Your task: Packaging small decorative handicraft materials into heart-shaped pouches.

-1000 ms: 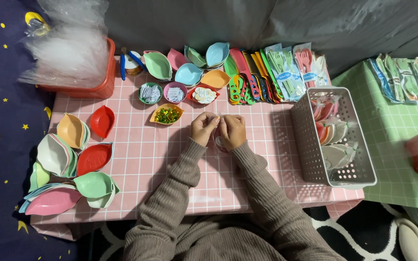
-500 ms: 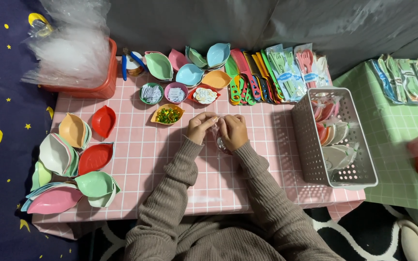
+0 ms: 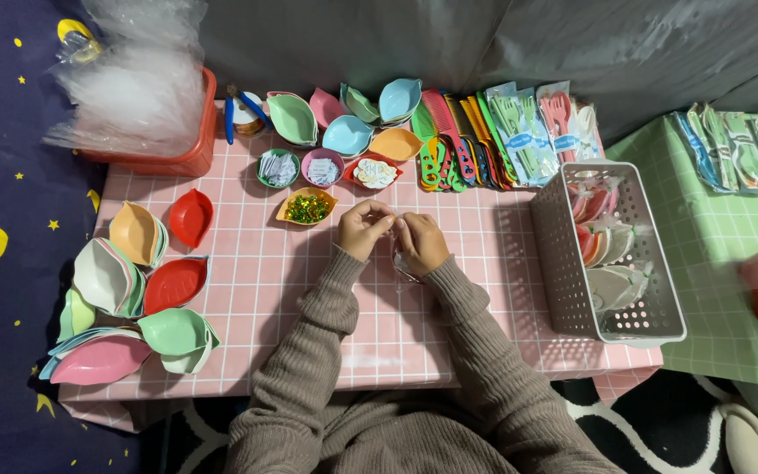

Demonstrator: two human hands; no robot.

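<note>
My left hand (image 3: pixel 363 228) and my right hand (image 3: pixel 421 242) meet over the middle of the pink checked table (image 3: pixel 291 298). Both pinch a small clear plastic bag (image 3: pixel 399 260) that hangs between them; what is inside it is too small to tell. Just left of my left hand lies an orange leaf-shaped dish of green and yellow bits (image 3: pixel 307 208). Behind it stand three small dishes: a green one (image 3: pixel 278 168), a pink one (image 3: pixel 322 167) and a red one (image 3: pixel 375 173) with white pieces.
Stacks of leaf-shaped dishes (image 3: pixel 116 281) crowd the table's left side, more (image 3: pixel 344 123) stand at the back. Combs and packed cutlery (image 3: pixel 502 132) line the back right. A white basket (image 3: pixel 609 254) holds wrapped items. A red bin with clear bags (image 3: pixel 146 96) sits back left.
My hands have stayed at the same spot, with the fingers shifting slightly on the small clear bag. Nothing else on the table has moved.
</note>
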